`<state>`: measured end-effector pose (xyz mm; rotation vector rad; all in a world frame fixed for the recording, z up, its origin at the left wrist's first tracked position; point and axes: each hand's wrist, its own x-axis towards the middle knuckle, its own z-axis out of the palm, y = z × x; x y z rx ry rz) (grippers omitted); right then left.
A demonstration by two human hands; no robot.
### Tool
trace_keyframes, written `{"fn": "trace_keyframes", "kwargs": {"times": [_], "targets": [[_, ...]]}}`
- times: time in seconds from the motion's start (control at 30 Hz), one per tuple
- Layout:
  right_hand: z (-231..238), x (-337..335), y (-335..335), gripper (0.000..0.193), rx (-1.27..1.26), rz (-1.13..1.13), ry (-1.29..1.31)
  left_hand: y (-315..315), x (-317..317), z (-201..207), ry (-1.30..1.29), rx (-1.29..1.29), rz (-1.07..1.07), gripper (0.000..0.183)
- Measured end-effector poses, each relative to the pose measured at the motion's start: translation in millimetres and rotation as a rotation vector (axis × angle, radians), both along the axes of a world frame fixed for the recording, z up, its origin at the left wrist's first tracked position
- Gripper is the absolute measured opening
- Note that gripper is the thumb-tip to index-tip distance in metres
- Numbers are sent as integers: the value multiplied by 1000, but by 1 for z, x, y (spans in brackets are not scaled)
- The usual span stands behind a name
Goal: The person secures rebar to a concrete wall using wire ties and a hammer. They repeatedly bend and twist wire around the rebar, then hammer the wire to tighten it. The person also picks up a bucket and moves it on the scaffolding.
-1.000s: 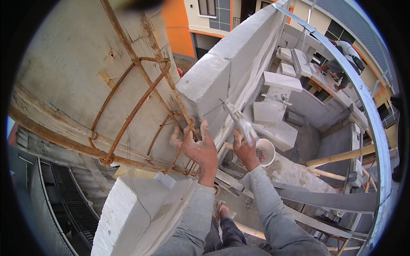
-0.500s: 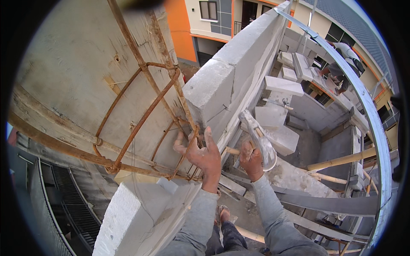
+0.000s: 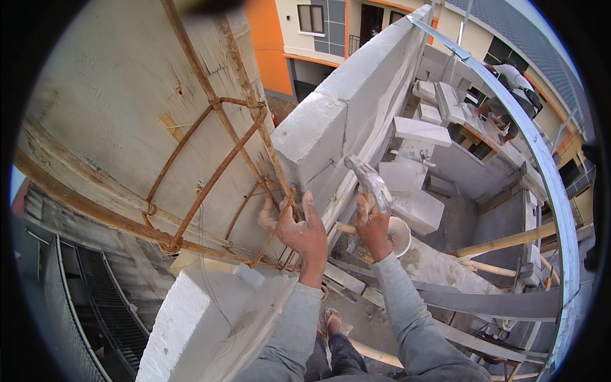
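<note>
Setting of a rod at a wall end. The right hand (image 3: pixel 374 230) has its fingers wrapped around a hammer (image 3: pixel 370 178), whose head is raised near the rod (image 3: pixel 324 170); depth, and thus any contact, cannot be judged. The left hand (image 3: pixel 304 235) lies at the rebar (image 3: pixel 217 172), thumb apart from the curled fingers; whether they pinch the bar cannot be told. The rod projects from the end of the block (image 3: pixel 312 137), beside the rebar. Done: the blocks stand in line and the rebar is tied. Apparently left: the gap around the rebar is unfilled.
</note>
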<state>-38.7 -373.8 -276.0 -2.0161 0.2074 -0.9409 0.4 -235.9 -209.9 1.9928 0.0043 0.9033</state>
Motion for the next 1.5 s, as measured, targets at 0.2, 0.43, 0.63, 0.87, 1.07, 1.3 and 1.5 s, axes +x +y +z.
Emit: {"fn": "trace_keyframes", "kwargs": {"times": [0.2, 0.43, 0.63, 0.87, 1.07, 1.3, 1.5], "targets": [[6, 6, -3, 23, -402, -5, -48, -2, 1, 0, 37, -176, -64, 32], [0, 5, -6, 22, -532, -59, -149, 1, -2, 0, -3, -32, -20, 37], [3, 2, -4, 19, -179, -74, -192, 0, -2, 2, 54, -99, -46, 38], [14, 6, -7, 19, 21, -20, -8, 2, -5, 1, 44, -10, -3, 40], [14, 12, -9, 24, -110, 56, 42, -1, -1, 2, 23, -114, -55, 28], [16, 10, -5, 26, -271, 71, -8, -1, -1, 1, 31, -110, -55, 33], [24, 12, -2, 23, -318, -45, -67, 0, 1, -6, 32, -157, -65, 37]]}}
